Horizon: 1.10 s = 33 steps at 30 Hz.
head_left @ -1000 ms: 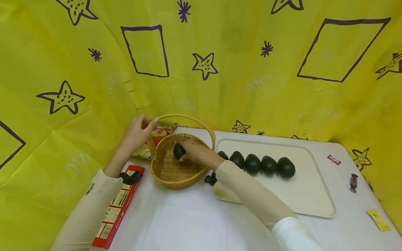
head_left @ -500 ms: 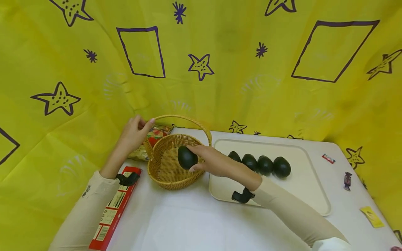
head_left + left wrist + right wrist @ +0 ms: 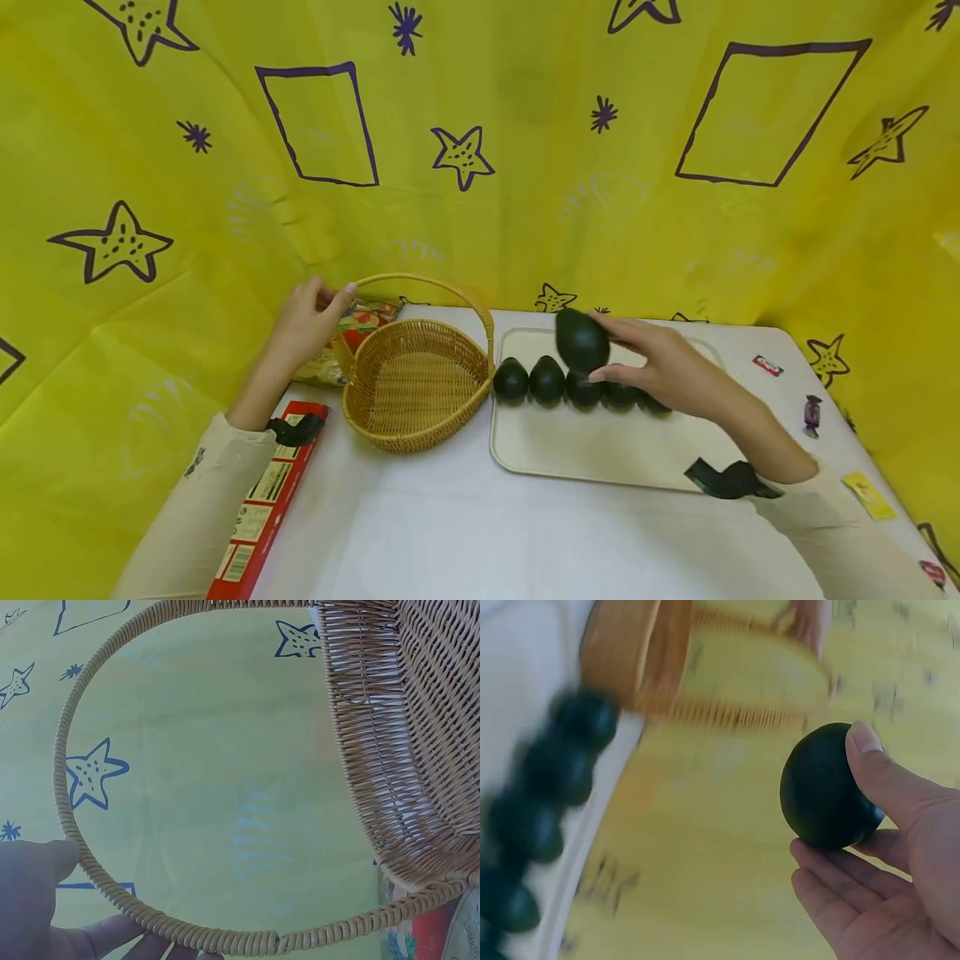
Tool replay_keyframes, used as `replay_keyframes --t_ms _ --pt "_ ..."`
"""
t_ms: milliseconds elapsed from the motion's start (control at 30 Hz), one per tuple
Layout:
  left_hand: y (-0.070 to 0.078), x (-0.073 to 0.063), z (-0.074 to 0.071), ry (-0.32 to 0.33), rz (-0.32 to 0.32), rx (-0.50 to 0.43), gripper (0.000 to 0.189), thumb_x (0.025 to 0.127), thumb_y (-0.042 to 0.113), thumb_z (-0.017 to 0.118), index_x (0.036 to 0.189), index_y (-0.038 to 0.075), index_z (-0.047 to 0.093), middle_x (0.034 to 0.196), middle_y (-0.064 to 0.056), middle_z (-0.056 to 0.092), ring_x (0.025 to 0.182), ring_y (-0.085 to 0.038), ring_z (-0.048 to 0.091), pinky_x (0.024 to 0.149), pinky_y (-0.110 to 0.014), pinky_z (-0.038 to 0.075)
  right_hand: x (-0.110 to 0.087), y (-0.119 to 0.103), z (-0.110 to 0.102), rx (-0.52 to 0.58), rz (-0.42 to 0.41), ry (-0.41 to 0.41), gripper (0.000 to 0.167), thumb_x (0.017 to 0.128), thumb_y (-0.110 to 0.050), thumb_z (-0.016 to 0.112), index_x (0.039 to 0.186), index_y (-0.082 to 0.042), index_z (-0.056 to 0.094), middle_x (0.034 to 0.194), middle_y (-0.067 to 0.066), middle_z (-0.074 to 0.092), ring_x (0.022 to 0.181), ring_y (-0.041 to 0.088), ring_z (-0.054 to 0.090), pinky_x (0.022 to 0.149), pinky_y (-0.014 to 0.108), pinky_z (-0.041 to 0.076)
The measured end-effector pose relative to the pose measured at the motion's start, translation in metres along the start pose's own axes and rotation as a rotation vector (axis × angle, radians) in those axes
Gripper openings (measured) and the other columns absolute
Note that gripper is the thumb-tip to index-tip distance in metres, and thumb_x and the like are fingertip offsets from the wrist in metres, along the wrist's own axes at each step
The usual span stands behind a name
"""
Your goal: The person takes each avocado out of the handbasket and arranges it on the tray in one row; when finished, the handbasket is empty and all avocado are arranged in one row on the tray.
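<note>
My right hand [image 3: 667, 367] pinches a dark green avocado [image 3: 582, 340] between thumb and fingers, raised above the cream tray [image 3: 585, 454]. Beneath it, several more avocados [image 3: 547, 382] stand in a row on that tray, some partly covered by the hand. In the right wrist view the held avocado [image 3: 829, 787] sits between the thumb and the fingers. My left hand [image 3: 303, 321] holds the arched handle [image 3: 75, 750] of the wicker basket [image 3: 420, 383], thumb on one side and fingers on the other. The basket's woven bottom shows.
A long red box [image 3: 262, 508] lies beside the left forearm. Shiny food packets [image 3: 367, 321] are behind the basket at left. Small wrapped sweets, such as a purple one [image 3: 812, 415] and a yellow packet [image 3: 868, 496], lie at the right. A yellow patterned cloth [image 3: 517, 233] hangs behind.
My right hand has lifted the avocado out of the basket and carried it right, over the row on the tray. The left hand has stayed on the basket handle.
</note>
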<state>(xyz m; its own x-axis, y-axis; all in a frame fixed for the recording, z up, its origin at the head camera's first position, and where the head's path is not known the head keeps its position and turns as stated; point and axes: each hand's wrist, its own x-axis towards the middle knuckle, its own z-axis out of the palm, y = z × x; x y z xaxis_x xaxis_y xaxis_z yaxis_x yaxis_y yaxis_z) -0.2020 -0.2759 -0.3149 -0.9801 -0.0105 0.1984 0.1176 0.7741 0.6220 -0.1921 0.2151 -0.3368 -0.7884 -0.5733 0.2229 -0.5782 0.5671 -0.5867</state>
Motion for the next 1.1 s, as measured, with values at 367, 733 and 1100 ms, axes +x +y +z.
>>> replay_keyframes --t_ms 367,733,1100 --pt "-0.003 -0.001 -0.002 -0.006 -0.023 0.010 0.062 0.110 0.057 0.043 0.112 -0.005 0.053 0.115 -0.026 0.054 0.099 -0.039 0.054 0.081 -0.047 0.045 -0.073 0.114 -0.040 -0.107 0.358 0.045 0.087 0.101 -0.036 0.074 0.163 0.005 0.028 0.157 0.040 0.037 0.136 0.062 0.046 0.102 0.062 0.042" --pt "-0.001 -0.002 -0.002 -0.005 -0.032 0.003 0.063 0.110 0.058 0.043 0.114 -0.004 0.053 0.120 -0.027 0.052 0.105 -0.041 0.054 0.084 -0.049 0.045 -0.107 0.182 -0.013 -0.089 0.459 0.013 0.087 0.100 -0.039 0.075 0.158 0.012 0.033 0.148 0.046 0.042 0.131 0.064 0.048 0.102 0.073 0.041" --pt "-0.003 0.001 0.000 0.006 -0.001 0.009 0.059 0.111 0.054 0.044 0.112 -0.005 0.053 0.113 -0.027 0.055 0.099 -0.039 0.055 0.079 -0.046 0.045 -0.106 0.193 0.007 -0.005 0.437 -0.027 0.087 0.100 -0.030 0.075 0.158 0.014 0.028 0.151 0.050 0.035 0.133 0.065 0.046 0.102 0.064 0.045"
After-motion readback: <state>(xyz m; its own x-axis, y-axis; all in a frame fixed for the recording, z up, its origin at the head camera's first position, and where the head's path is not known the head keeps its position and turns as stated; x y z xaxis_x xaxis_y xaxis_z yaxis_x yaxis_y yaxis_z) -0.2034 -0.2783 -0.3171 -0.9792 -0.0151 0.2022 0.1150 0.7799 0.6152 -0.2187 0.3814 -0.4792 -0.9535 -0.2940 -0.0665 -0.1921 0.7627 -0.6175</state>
